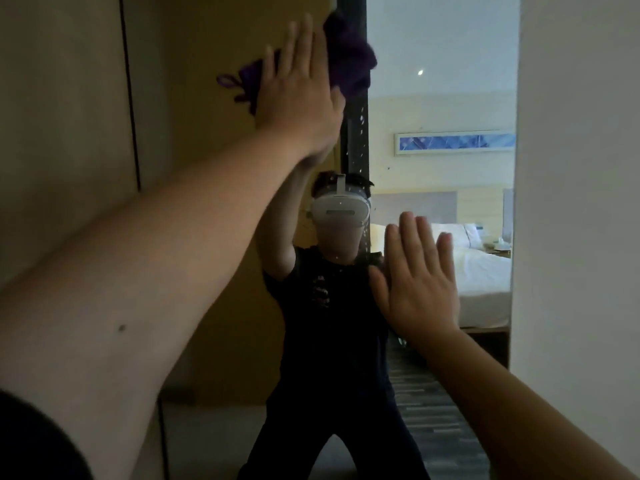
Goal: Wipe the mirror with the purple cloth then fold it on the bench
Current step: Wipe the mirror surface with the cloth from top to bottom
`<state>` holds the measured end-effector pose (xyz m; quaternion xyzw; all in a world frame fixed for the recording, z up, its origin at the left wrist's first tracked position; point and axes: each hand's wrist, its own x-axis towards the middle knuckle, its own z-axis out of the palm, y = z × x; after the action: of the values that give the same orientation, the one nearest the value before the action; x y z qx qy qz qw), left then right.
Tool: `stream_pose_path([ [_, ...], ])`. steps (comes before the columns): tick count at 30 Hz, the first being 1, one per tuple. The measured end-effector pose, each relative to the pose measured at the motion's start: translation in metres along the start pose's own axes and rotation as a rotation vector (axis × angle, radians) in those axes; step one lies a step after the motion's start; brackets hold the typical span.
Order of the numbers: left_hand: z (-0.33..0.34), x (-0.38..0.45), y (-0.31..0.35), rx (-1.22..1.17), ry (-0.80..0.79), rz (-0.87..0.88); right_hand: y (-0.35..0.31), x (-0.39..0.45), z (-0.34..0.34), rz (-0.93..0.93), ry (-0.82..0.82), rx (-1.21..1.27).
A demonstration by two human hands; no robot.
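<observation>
The purple cloth (pixel 349 60) sits high on the mirror (pixel 440 109), bunched, mostly hidden behind the flat left hand (pixel 301 95) pressing it. The right hand (pixel 415 282), lower right, spreads open, holding nothing, on the glass.

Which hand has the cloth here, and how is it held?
The left hand presses the purple cloth flat against the mirror under its palm; the right hand holds nothing.

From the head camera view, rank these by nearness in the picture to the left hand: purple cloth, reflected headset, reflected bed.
From the left hand:
1. purple cloth, pressed under it, top.
2. reflected headset, below it, centre.
3. reflected bed, lower right in the mirror.
</observation>
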<state>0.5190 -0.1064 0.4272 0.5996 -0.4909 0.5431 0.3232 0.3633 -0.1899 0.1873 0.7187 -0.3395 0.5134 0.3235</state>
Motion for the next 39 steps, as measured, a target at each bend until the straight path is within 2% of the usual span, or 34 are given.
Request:
stream_pose_path([
  [4,-0.002,0.041,0.018,0.032,0.045,0.036,0.002,0.001,0.001,-0.011,0.078,0.026],
  [8,0.007,0.006,0.022,0.027,0.056,0.138,0.006,0.0,0.002,-0.029,0.156,0.152],
  [11,0.019,-0.058,0.034,0.047,0.025,0.19,0.016,-0.004,-0.001,-0.012,0.182,0.206],
  [14,0.037,-0.157,0.052,0.045,-0.045,0.268,0.034,-0.01,-0.009,0.065,0.207,0.194],
  [18,0.058,-0.286,0.07,0.023,-0.139,0.352,0.052,-0.031,-0.012,0.113,0.109,0.128],
  [23,0.06,-0.32,0.073,0.038,-0.186,0.344,0.062,-0.053,-0.007,0.076,0.022,0.074],
  [28,0.053,-0.258,0.07,0.016,-0.153,0.344,0.063,-0.053,-0.001,0.064,0.048,0.062],
  [36,0.01,0.029,0.088,0.034,-0.007,0.035,0.065,-0.053,0.003,0.055,0.147,0.123],
  [39,-0.002,0.095,0.096,0.037,0.011,-0.005,0.065,-0.054,0.004,0.055,0.161,0.144],
])
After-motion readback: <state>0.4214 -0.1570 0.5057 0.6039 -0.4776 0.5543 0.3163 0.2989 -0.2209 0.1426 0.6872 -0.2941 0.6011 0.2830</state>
